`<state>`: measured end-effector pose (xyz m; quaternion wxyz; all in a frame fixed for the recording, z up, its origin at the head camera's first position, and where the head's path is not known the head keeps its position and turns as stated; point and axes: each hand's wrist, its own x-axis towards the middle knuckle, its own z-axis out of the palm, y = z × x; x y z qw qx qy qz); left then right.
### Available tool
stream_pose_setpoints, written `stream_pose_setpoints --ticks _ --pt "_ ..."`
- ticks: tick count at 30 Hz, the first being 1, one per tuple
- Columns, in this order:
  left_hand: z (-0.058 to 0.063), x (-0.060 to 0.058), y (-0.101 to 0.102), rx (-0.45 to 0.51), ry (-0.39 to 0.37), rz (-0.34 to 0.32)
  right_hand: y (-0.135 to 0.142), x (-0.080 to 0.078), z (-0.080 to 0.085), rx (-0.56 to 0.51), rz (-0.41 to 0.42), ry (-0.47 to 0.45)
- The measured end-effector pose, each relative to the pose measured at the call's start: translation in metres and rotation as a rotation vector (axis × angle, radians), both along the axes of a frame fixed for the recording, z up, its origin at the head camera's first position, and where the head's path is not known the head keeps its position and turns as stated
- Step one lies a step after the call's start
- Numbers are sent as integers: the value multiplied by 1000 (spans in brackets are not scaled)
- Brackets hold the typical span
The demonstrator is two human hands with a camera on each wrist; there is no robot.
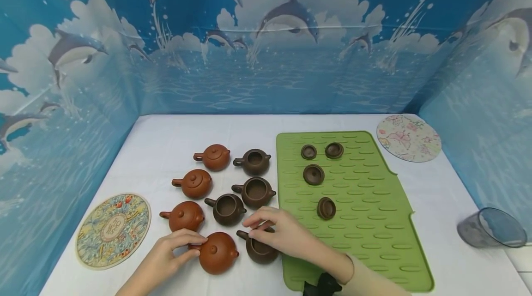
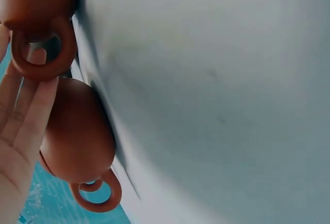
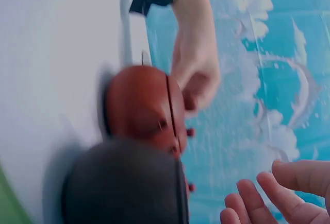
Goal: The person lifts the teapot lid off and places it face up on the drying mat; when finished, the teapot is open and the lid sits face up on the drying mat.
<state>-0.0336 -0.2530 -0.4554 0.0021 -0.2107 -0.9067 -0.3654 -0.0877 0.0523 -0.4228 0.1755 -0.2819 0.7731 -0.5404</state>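
Dolphin-print cloth (image 1: 266, 79) stood behind and at both sides of the white-covered bench (image 1: 187, 129). Green mat (image 1: 361, 236) lay right of centre. Two round mats: patterned mat (image 1: 113, 231) at left, floral mat (image 1: 409, 138) at far right. Left hand (image 1: 168, 252) gripped the near red pot (image 1: 218, 253) by its handle, finger and thumb at the loop. Right hand (image 1: 279, 231) hovered over the near dark pot (image 1: 261, 254), fingers loosely extended, apart from one another at the tips, holding nothing. Grey glass (image 1: 478, 229) sat near the right edge, tilted in the head view. Near red pot: lidded, upright on the bench, handle left, spout right, just left of the near dark pot. Three other red pots (image 1: 197, 184), also lidded, ran in a slanting line to the far side. Three other dark pots (image 1: 227, 209), open-topped, stood between these and the green mat. Four dark lids (image 1: 313, 174) lay on the green mat's left half, two of them farthest.
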Motion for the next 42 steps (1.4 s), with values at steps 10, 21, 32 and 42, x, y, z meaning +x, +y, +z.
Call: stream_pose_setpoints --ticks 10,21,32,42 --pt "-6 -4 -3 50 20 -31 -47 17 -3 198 128 180" --pt "-7 -8 -7 55 34 -57 -67 23 -5 333 97 375" --pt "-7 -10 -8 64 15 -75 -77 25 -13 339 93 608" --pt "-7 -11 -8 84 6 -90 -73 21 -12 257 98 493"
